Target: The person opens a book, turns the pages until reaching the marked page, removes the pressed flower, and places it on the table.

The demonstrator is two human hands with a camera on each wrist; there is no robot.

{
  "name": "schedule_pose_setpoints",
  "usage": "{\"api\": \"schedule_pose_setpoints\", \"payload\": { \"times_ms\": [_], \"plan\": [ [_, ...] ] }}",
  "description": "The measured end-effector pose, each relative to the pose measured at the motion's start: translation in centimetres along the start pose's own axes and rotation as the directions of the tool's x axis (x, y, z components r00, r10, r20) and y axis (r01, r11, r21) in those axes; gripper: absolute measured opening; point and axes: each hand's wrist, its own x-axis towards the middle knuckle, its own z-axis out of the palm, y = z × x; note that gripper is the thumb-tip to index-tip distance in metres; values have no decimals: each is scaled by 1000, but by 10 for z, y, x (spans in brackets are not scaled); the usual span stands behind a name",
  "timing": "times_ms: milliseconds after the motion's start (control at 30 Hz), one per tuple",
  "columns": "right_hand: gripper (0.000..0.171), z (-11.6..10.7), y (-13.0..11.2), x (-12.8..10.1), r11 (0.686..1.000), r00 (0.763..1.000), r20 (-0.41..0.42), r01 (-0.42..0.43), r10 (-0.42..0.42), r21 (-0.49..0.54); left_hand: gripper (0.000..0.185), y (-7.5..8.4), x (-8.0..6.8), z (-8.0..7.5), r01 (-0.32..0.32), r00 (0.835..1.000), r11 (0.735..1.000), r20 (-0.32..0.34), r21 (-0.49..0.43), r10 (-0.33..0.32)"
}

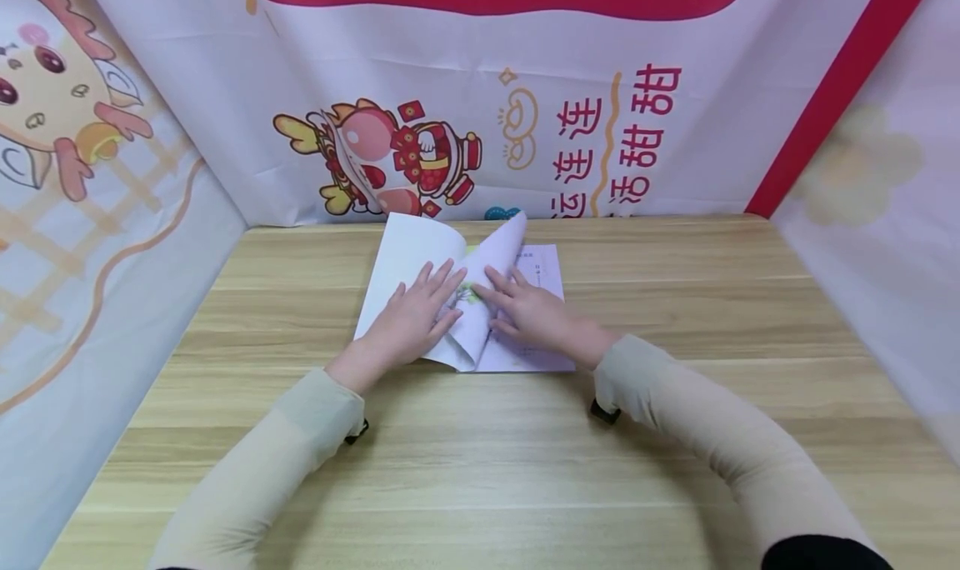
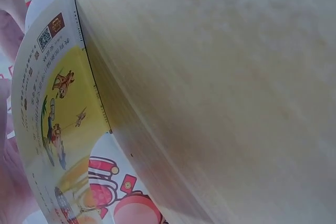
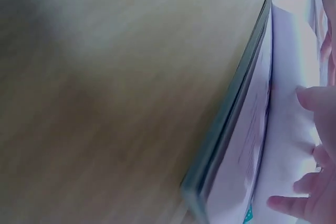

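Resting spread on a book [image 1: 542, 274], left fingers [image 1: 450, 282] and right fingers [image 1: 496, 298] have tabletop [image 1: 675, 303] beyond its side edges.

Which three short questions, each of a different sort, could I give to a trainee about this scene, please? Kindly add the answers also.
1. Choose one: what does the right hand touch with its fingers?
A) the backdrop
B) the curled page
C) the bare tabletop

2. True or false: the book is closed.

3. Short answer: in the left wrist view, which square code is printed on the cover, near the yellow picture?

Key:
1. B.
2. False; it lies open.
3. A QR code.
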Motion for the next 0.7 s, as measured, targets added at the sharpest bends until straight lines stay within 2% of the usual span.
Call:
{"api": "schedule_pose_setpoints", "payload": {
  "times_ms": [100, 200, 500, 700],
  "plan": [
    [64, 2, -6, 3, 999, 999, 37, -41, 39, 36, 64, 0, 1, 1, 4, 1000, 1000, 11, 23, -4],
    [63, 3, -8, 6, 997, 998, 42, -44, 41, 61, 63, 0, 2, 2, 13, 1000, 999, 25, 37, -14],
    [52, 6, -12, 9, 990, 992, -5, 129, -129, 60, 66, 5, 6, 4, 26, 997, 997, 75, 76, -32],
    [51, 8, -12, 10, 985, 986, -14, 168, -167, 47, 70, 7, 6, 8, 51, 991, 994, 116, 93, -62]
  ]
}}
